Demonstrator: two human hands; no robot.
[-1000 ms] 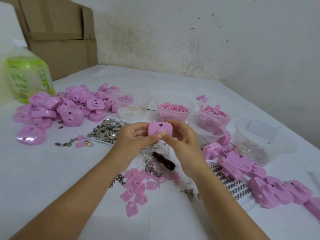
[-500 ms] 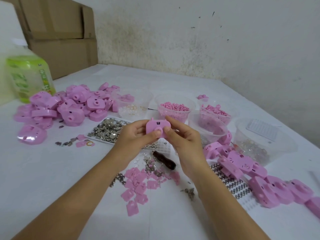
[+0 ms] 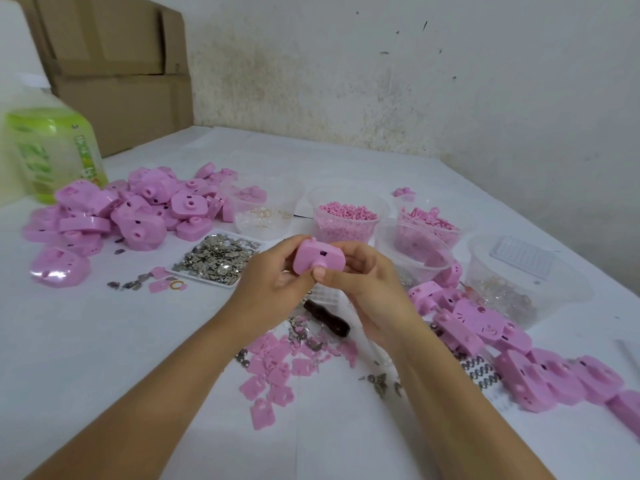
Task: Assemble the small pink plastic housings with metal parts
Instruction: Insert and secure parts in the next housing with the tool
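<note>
Both hands hold one small pink camera-shaped housing (image 3: 317,258) above the table's middle. My left hand (image 3: 273,282) grips its left side with curled fingers. My right hand (image 3: 363,282) holds its right side, the thumb pressing on the round lens at the front. A white tray of small metal parts (image 3: 216,259) lies just left of the hands. A heap of pink housings (image 3: 138,213) sits at the back left, and a row of more housings (image 3: 519,355) runs along the right. Flat pink plates (image 3: 273,372) and loose metal bits lie below the hands.
Clear tubs stand behind the hands: one with rings (image 3: 265,211), one with pink pellets (image 3: 346,216), others with pink pieces (image 3: 429,225) and clear parts (image 3: 516,289). A dark-handled tool (image 3: 327,318) lies under the hands. A green bottle (image 3: 52,150) and cardboard boxes (image 3: 114,64) stand far left.
The housing has tilted slightly, its left end now lower, and my right thumb has moved onto the lens. Both hands stay in the same place.
</note>
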